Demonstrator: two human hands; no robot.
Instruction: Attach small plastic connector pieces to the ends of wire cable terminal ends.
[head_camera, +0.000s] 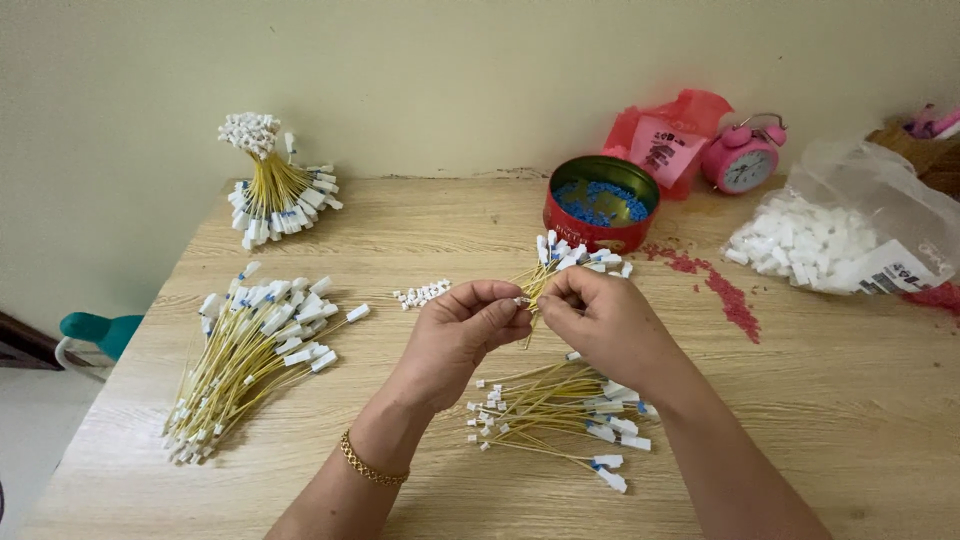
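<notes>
My left hand (465, 330) and my right hand (605, 320) meet above the middle of the wooden table (850, 400). Together they pinch a small bunch of yellow wires (560, 262) with white and blue plug ends fanning out toward the far side. The fingertips of both hands close on the near end of one wire, where a tiny white piece shows. A gold bracelet (372, 464) circles my left wrist. Below my hands lies a loose pile of the same yellow wires (555, 410). A short row of small white caps (422, 294) lies just left of my hands.
A large pile of finished wires (250, 355) lies at the left. A tied upright bundle (272, 185) stands at the back left. A red round tin (600, 203) of blue pieces, a red bag (665, 140), a pink alarm clock (745, 158) and a clear bag of white parts (830, 240) line the back right.
</notes>
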